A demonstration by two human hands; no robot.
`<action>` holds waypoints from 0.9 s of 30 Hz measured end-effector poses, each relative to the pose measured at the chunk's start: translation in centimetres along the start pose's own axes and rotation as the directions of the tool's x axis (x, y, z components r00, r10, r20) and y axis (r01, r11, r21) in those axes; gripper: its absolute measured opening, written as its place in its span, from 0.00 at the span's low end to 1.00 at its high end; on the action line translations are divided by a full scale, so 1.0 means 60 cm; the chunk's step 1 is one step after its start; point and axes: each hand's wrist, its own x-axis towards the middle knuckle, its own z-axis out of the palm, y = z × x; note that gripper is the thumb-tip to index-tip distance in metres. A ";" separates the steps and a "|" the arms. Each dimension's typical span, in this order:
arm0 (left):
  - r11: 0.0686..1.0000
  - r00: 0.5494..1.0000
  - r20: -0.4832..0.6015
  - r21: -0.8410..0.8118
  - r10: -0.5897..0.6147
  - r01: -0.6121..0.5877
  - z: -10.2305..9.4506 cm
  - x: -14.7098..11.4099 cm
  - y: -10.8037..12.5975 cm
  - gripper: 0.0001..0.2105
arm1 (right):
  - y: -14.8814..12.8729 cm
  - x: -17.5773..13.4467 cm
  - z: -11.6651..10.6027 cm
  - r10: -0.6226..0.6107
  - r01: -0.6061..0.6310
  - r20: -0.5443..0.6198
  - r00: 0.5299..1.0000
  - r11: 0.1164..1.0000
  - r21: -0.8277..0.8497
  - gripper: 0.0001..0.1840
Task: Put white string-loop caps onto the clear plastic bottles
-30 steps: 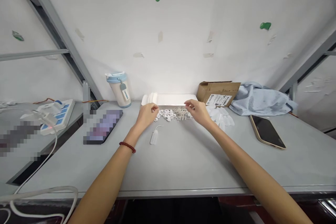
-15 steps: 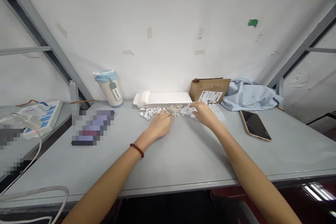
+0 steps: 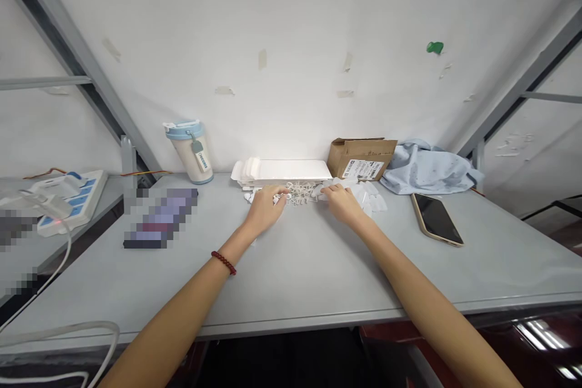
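Observation:
My left hand [image 3: 267, 209] is over the small white round pieces [image 3: 248, 197], thumb and fingers apart with white bits showing between them. To its right lies a heap of thin off-white loop-like pieces [image 3: 300, 191]. My right hand [image 3: 343, 203] has its fingertips closed on what looks like a clear plastic bag [image 3: 317, 191] beside that heap; the grip is partly hidden. More clear plastic bags [image 3: 373, 199] lie to the right of this hand. Behind the pieces sits a row of flat white boxes [image 3: 291, 169].
An open cardboard box [image 3: 364, 159] and a light blue cloth [image 3: 427, 167] are at the back right, with a phone [image 3: 437, 219] before them. A tumbler [image 3: 191, 151] and a blurred flat item [image 3: 163, 218] stand left. A power strip [image 3: 82, 206] lies further left.
My left hand has moved slightly left and its thumb has spread from the fingers. My right hand has shifted a little left and nearer to me. The view has tilted slightly.

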 end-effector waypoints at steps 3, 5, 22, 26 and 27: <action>0.981 0.988 -0.070 -0.149 -0.136 0.124 -0.017 0.002 0.004 0.08 | -0.005 0.000 0.003 -0.011 0.011 -0.014 1.000 1.000 -0.005 0.23; 0.954 0.977 -0.073 -0.243 -0.201 0.178 -0.029 0.003 0.008 0.08 | -0.007 0.000 0.003 -0.020 0.020 -0.037 0.999 1.000 0.009 0.24; 0.770 0.944 0.097 -0.556 -0.315 0.314 -0.042 -0.015 0.027 0.09 | -0.080 -0.024 -0.001 -0.140 0.311 -0.376 0.916 0.839 0.446 0.16; 0.768 0.950 0.105 -0.566 -0.293 0.300 -0.037 -0.015 0.028 0.09 | -0.095 -0.032 -0.008 -0.198 0.348 -0.362 0.911 0.841 0.414 0.17; 0.773 0.953 0.106 -0.563 -0.285 0.294 -0.036 -0.015 0.028 0.08 | -0.096 -0.033 -0.009 -0.208 0.358 -0.369 0.906 0.842 0.403 0.17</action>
